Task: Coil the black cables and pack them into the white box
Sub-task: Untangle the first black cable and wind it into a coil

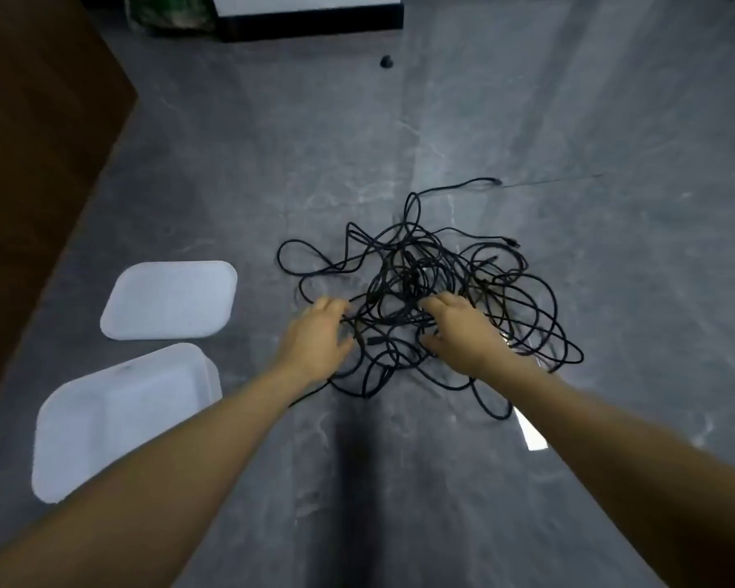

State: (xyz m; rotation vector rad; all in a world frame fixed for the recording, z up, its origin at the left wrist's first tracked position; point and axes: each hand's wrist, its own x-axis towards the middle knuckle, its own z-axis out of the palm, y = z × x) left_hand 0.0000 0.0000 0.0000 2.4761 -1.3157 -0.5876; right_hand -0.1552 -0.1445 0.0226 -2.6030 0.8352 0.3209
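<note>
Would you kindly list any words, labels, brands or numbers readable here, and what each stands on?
None can be read.
White box: no print shows.
White lid: plain.
Black cables: any markings are too small to tell.

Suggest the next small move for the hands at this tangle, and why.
Probably pull one strand free: the black cables lie in one knotted heap, both the left hand and right hand are in it, and the white box sits open.

Likely an indoor room of a home or office: grey marble-look tiled floor (527,120), brown wooden furniture (39,142).
</note>
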